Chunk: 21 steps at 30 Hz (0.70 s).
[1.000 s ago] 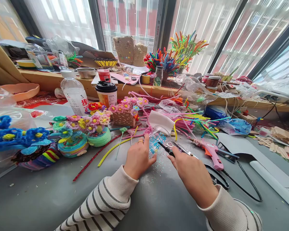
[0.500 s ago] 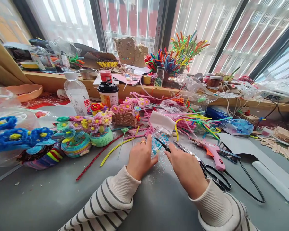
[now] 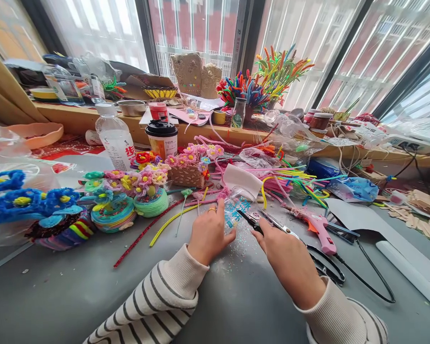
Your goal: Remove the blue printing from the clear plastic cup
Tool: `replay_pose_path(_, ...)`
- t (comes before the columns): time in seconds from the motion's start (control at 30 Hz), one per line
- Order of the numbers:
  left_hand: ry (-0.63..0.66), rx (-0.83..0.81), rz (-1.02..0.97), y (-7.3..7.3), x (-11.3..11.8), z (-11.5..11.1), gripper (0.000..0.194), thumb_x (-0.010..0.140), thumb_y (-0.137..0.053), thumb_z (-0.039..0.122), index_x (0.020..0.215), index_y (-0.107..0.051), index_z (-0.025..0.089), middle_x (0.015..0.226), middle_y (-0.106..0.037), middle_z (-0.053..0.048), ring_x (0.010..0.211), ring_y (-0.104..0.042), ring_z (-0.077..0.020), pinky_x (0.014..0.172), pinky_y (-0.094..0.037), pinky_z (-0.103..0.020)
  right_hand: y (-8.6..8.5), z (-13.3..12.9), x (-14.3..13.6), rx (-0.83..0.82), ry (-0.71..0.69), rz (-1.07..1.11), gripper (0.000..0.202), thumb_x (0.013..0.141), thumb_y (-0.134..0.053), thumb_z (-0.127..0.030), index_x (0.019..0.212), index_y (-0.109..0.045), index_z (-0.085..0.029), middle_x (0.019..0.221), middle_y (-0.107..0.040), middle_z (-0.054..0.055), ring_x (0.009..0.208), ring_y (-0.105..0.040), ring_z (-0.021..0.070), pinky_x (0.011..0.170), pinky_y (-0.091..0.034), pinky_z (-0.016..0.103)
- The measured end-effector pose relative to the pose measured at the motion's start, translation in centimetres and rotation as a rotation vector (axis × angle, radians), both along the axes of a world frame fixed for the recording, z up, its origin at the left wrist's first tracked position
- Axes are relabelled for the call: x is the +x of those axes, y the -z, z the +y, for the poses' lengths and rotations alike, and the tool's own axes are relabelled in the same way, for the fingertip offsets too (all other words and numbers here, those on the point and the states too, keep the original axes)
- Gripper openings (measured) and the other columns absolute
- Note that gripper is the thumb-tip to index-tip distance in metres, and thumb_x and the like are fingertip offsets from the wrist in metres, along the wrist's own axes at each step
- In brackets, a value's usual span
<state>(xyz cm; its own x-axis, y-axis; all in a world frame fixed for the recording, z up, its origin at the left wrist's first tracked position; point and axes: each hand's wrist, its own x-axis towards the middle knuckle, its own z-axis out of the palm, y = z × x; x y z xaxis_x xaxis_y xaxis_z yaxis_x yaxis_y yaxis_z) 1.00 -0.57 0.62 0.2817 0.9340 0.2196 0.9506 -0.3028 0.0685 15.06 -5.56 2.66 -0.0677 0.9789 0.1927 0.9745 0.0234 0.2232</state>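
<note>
Right hand gripping pliers, printed clear cup

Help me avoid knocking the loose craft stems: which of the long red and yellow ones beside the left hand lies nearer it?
The yellow stem: it lies between the left hand and the red stem.

Head view, one: worn on the person's head, facing forward and down; fingers at close range, near centre; worktop below and around; wooden ledge beyond; windows farthest, along top.
</note>
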Motion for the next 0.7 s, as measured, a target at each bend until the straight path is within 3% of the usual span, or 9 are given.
replay_pose_path(0.5, 0.009, 0.031, 0.027, 0.17, 0.03, -0.05, 0.067, 0.073, -0.044, 0.044, 0.127, -0.033, 0.006, 0.088, -0.059, -0.013, 0.077, -0.059, -0.0226, 0.065, -0.044, -0.029, 0.28, 0.14, -0.21, 0.049, -0.004, -0.008, 0.02, 0.088, -0.038, -0.033, 0.091, -0.052, -0.019, 0.062, -0.065, 0.004, 0.05, -0.063, 0.0158, 0.037, -0.028, 0.021)
replay_pose_path(0.7, 0.01, 0.039, 0.023, 0.17, 0.11, -0.22, 0.066, 0.073, -0.046, 0.042, 0.127, -0.034, 0.007, 0.092, -0.059, -0.015, 0.079, -0.059, -0.0228, 0.066, -0.044, -0.03, 0.34, -0.5, 0.38, 0.009, 0.003, -0.004, 0.017, 0.086, -0.041, -0.036, 0.085, -0.051, -0.022, 0.056, -0.063, -0.001, 0.047, -0.063, 0.0168, 0.035, -0.026, 0.022)
